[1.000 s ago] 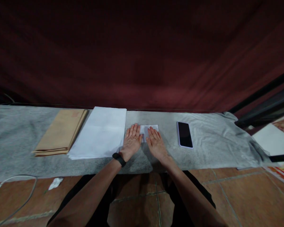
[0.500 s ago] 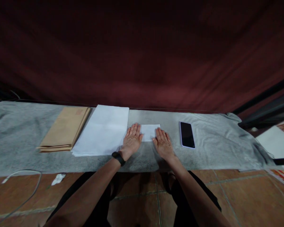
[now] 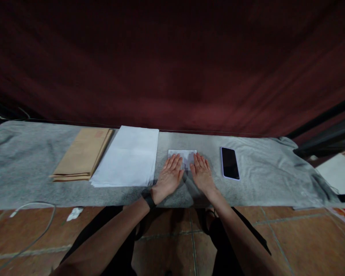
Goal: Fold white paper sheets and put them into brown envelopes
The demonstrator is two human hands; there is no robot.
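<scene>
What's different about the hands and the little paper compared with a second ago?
The left hand has moved right and slightly nearer the body, uncovering the far left corner of the small white paper. The right hand has moved right, to that paper's right end. Neither grasps anything. The paper, white sheets, brown paper bundle and phone lie as before.

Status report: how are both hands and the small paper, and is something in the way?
Left hand and right hand palm-down, partly over small white paper. Lies flat on grey cloth. Phone, paper stack at sides, clear of it.
</scene>
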